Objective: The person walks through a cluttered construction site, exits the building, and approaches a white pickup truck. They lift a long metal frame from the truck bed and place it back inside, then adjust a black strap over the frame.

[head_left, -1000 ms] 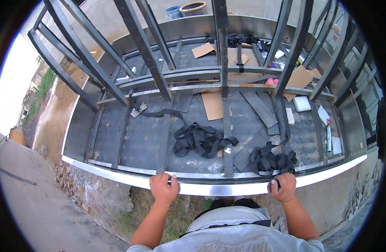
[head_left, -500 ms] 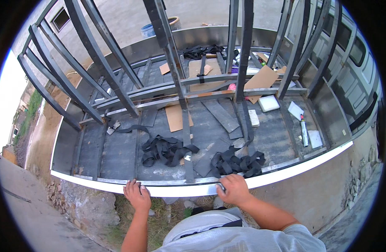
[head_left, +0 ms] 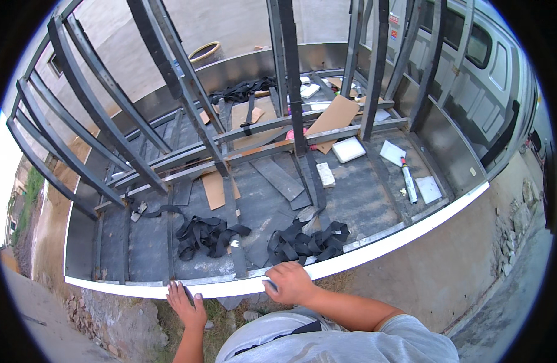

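The white top edge (head_left: pixel 375 259) of a truck bed's side panel runs across in front of me. My left hand (head_left: pixel 187 308) rests on it with fingers stretched out and apart, holding nothing. Farther right, my right hand (head_left: pixel 292 284) is closed at the same edge; something small and dark shows at its thumb, too little of it to name. Just inside the panel, beyond my right hand, lies a heap of black webbing straps (head_left: pixel 309 243). A second strap heap (head_left: pixel 207 236) sits to its left on the dark bed floor.
Upright metal frame posts (head_left: pixel 293 85) rise along a crossbar (head_left: pixel 260 150). Cardboard (head_left: pixel 334 115), a flat dark board (head_left: pixel 278 179), white blocks (head_left: pixel 349 150) and a white tube (head_left: pixel 409 181) lie in the bed. A van (head_left: pixel 502 78) stands at right, rubble (head_left: pixel 520 218) outside.
My view has turned, so the truck bed sits farther left and tilts more. My left fingers are straighter and more spread than before; both hands remain at the white edge.
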